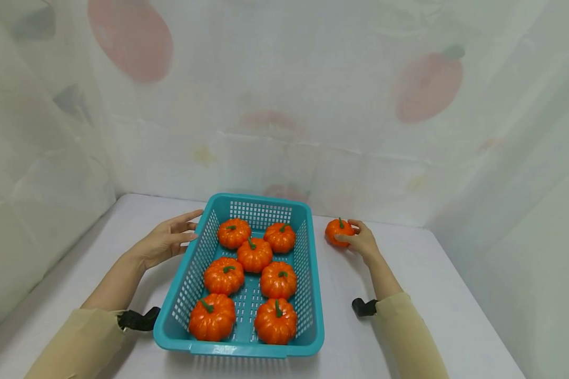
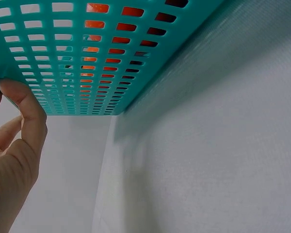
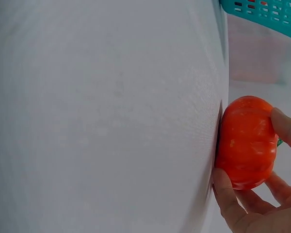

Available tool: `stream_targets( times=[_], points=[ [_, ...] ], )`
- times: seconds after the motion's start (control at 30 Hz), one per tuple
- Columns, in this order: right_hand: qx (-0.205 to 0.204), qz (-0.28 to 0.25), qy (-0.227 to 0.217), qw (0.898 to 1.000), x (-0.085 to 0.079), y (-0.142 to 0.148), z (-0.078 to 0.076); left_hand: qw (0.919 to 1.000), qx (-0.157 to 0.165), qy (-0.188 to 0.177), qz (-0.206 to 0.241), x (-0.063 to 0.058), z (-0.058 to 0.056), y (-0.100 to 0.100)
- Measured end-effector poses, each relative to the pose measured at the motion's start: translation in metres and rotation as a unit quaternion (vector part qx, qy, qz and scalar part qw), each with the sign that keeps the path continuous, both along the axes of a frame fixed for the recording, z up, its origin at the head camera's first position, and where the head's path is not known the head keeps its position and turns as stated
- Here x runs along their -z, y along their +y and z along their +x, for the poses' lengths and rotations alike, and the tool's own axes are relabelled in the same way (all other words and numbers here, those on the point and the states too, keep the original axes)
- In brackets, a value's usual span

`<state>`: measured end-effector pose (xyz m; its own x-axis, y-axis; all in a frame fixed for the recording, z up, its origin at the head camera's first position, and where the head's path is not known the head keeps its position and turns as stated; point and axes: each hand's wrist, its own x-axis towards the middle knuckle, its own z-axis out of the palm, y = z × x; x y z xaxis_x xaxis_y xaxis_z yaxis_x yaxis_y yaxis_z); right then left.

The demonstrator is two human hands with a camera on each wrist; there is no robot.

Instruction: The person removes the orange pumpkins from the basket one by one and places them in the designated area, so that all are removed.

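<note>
Beige sleeves (image 1: pixel 82 337) are nearest; the right hand (image 1: pixel 364 244) pinches an orange pumpkin (image 1: pixel 336 230) far on the table (image 1: pixel 436 295), right of a teal basket (image 1: pixel 319 295) holding seven pumpkins (image 1: pixel 254 256); the left hand (image 1: pixel 167 239), fingers loosely apart, touches its left side.

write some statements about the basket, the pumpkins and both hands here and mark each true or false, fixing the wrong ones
1. The teal perforated plastic basket holds seven ribbed orange pumpkins with green stems. True.
2. The person's left hand grips a pumpkin. False: it touches the basket's rim and holds no pumpkin.
3. The person's right hand holds a ribbed orange pumpkin outside the basket. True.
4. The pumpkin outside the basket is on the basket's left. False: it is on the right.
5. Both long sleeves are black. False: they are beige.
</note>
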<state>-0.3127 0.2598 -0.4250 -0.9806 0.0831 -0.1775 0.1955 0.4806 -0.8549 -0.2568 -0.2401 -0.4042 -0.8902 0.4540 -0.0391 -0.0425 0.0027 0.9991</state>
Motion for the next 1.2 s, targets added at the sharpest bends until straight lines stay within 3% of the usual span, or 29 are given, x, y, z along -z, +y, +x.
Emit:
stream_targets(
  times=[0.93, 1.2],
  points=[
    [-0.011, 0.019, 0.011, 1.0, 0.0, -0.002, 0.0, 1.0, -0.002, -0.002, 0.004, -0.001, 0.0, 0.001],
    [0.004, 0.054, 0.033, 0.998, -0.011, -0.004, 0.001, 0.9999, -0.001, -0.009, 0.011, -0.001, 0.0, 0.001]
  ],
)
